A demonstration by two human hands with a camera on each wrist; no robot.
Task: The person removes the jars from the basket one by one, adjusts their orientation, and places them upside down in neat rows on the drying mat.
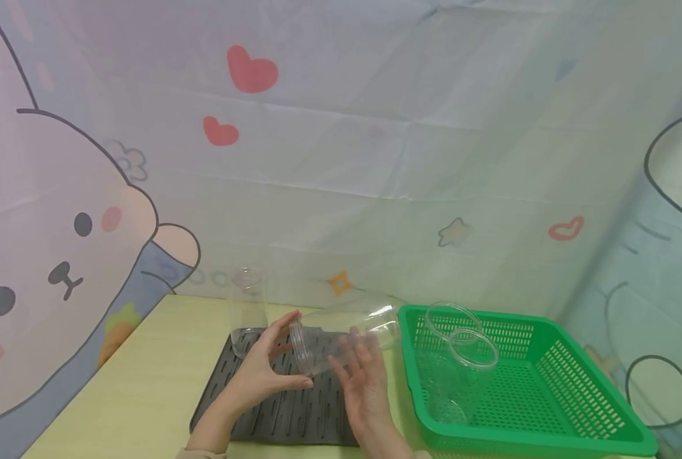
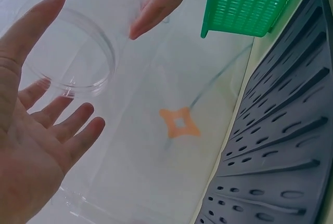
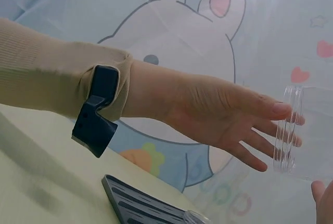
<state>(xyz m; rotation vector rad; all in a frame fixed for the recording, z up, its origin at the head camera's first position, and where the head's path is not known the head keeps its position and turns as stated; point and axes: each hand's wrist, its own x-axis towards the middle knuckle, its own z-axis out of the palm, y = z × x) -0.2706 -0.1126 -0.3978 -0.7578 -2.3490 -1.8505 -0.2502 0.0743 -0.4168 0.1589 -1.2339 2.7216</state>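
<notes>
1. Plastic jar (image 1: 334, 330), clear, tilted above the grey draining mat (image 1: 295, 414). I've got the left hand (image 1: 258, 371) curled round its ridged rim, right hand (image 1: 365, 390) loose-fingered against its side.
2. Green basket (image 1: 538, 441), right: two more jars (image 1: 474, 386) inside.
3. Another jar (image 1: 248, 311) stands far left, lol.

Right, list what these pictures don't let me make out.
Right wrist view: far end of the held jar, cut off by the right edge.
Left wrist view: part of the green basket, cut off by the top edge.
Head view: part of the dark mat, hidden behind the left hand.
Head view: lower outlines of the basket jars, lost because both are clear and overlap.
</notes>
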